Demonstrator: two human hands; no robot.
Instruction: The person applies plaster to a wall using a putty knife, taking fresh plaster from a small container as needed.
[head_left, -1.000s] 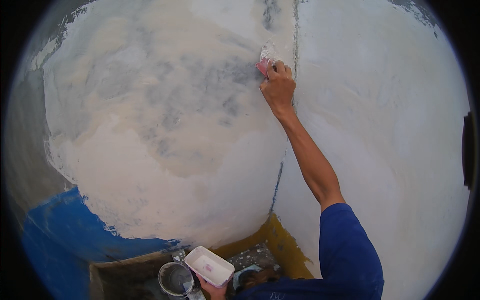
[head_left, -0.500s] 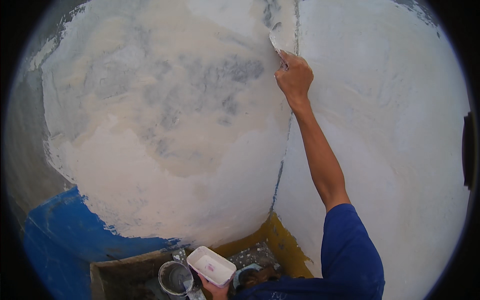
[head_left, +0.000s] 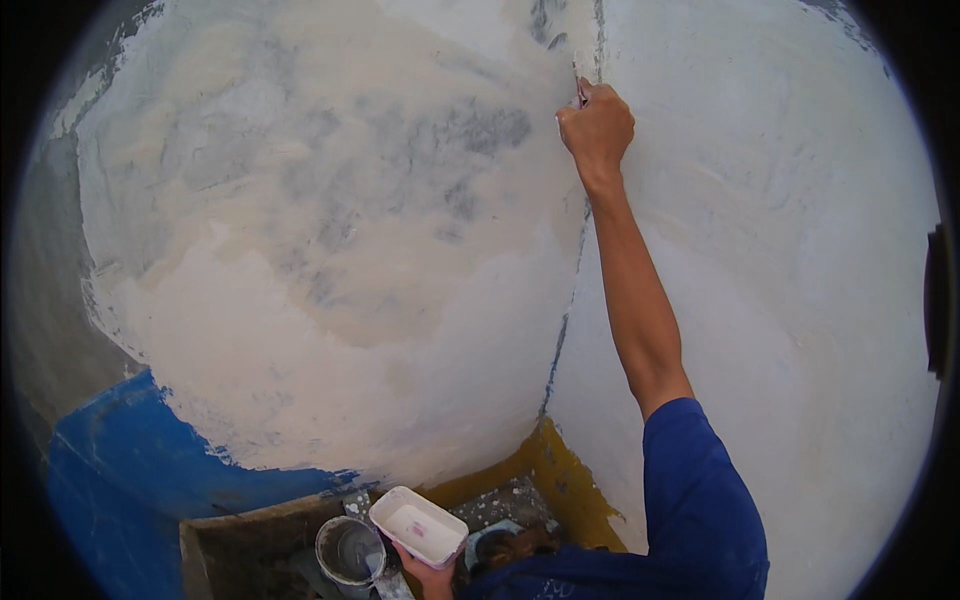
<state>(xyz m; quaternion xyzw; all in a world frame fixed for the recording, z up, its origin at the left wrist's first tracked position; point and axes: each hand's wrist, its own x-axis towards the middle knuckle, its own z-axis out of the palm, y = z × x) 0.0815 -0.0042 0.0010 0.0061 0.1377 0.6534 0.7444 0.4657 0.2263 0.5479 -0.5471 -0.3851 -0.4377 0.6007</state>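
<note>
Matt, patchy plaster wall (head_left: 330, 390); smooth plastic tray (head_left: 434, 511)

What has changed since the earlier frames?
The right hand moved up and rightward at the wall corner; its putty knife turned from broadside to nearly edge-on. Nothing was let go. The left hand still holds the white rectangular tray beside the bucket.

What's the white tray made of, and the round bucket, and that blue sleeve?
White tray: probably plastic with a smooth finish, judging by its rounded, moulded-looking corners.
Round bucket: maybe plastic too, but crusty smears dull its surface, so metal is possible.
Blue sleeve: matt cloth, perhaps cotton, since it drapes softly and shows no shine.
</note>
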